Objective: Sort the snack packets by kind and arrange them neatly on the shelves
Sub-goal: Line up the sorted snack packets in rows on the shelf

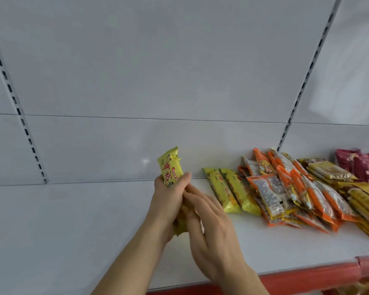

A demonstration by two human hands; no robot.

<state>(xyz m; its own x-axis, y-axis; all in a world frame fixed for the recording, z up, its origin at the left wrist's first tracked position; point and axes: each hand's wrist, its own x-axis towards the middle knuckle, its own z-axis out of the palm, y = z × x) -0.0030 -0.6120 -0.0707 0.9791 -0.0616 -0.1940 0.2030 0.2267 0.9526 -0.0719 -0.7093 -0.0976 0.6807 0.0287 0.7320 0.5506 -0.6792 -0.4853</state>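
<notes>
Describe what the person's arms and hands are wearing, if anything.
Both forearms are bare as far as the frame shows, with no sleeves in view. The left hand and right hand wear no gloves; no rings, watch or bracelet are visible.

1. We see two bare forearms, the left forearm (126, 258) and the right forearm (249, 277), coming up from the bottom edge of the head view; no sleeve shows on either.
2. We see no glove on the left hand (165, 207) or the right hand (213, 237); both are uncovered.
3. We find no watch, band or bracelet at either wrist where it shows.
4. We see no ring on the fingers (197, 201) that face us.
5. We can make out short, unpainted nails only faintly; the picture is too soft to tell more.
</notes>
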